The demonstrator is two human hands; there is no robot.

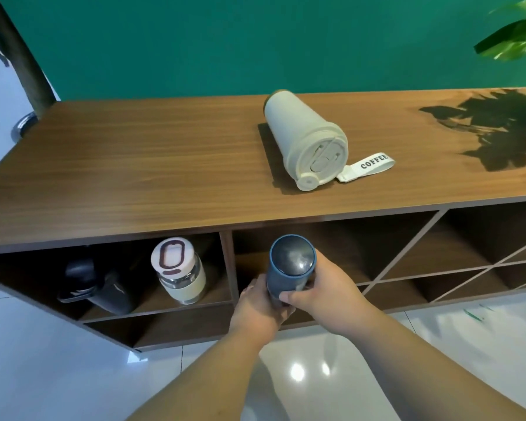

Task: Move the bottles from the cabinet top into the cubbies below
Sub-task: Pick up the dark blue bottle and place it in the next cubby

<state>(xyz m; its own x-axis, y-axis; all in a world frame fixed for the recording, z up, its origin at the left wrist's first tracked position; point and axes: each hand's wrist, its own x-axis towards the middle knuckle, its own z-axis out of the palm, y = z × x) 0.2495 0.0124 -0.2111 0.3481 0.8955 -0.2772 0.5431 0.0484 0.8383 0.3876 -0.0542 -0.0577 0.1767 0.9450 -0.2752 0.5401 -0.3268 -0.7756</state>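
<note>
A blue bottle with a dark round cap stands upright at the mouth of the middle cubby. My left hand wraps its lower part from the left, and my right hand grips it from the right. A cream coffee tumbler with a strap reading COFFEE stands on the wooden cabinet top. In the left cubby stand a black bottle and a glass bottle with a white lid.
Diagonal slats divide the cubbies at the right. A green wall rises behind the cabinet, with plant leaves at the upper right and a dark pole at the left. Glossy white floor tiles lie below.
</note>
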